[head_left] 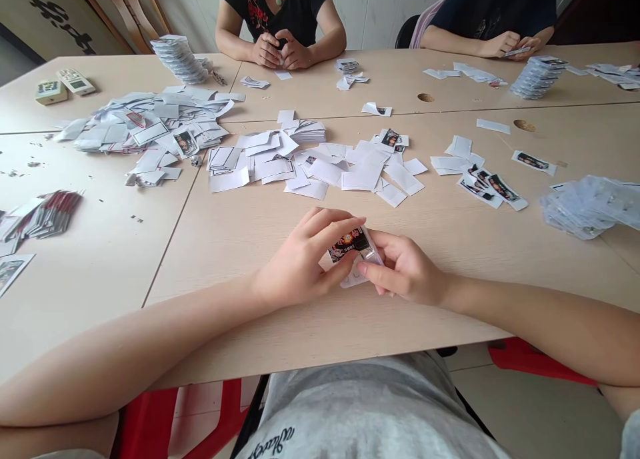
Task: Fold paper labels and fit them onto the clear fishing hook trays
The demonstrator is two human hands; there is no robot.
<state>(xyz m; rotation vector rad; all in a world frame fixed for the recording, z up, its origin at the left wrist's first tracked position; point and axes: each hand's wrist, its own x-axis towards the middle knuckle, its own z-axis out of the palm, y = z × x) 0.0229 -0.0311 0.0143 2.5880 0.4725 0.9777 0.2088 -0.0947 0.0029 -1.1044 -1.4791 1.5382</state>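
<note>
Just above the near part of the table, both of my hands meet at a small clear plastic packet [373, 251]. A dark printed card [345, 244] with red and orange artwork shows at its upper part. My left hand [300, 256] curls over it from the left, fingers at the top edge and thumb across the front. From the right, my right hand [410, 269] pinches its side, with the thumb on the lower front. My fingers partly hide the packet, and I cannot tell whether the card is fully inside.
Loose white cards [325, 169] lie ahead, beside a larger card heap [150, 122]. Clear plastic packets [590, 206] are piled at right, near printed cards [493, 184]. A packet stack [177, 59] stands at back left. Two people [280, 26] sit opposite, hands on the table.
</note>
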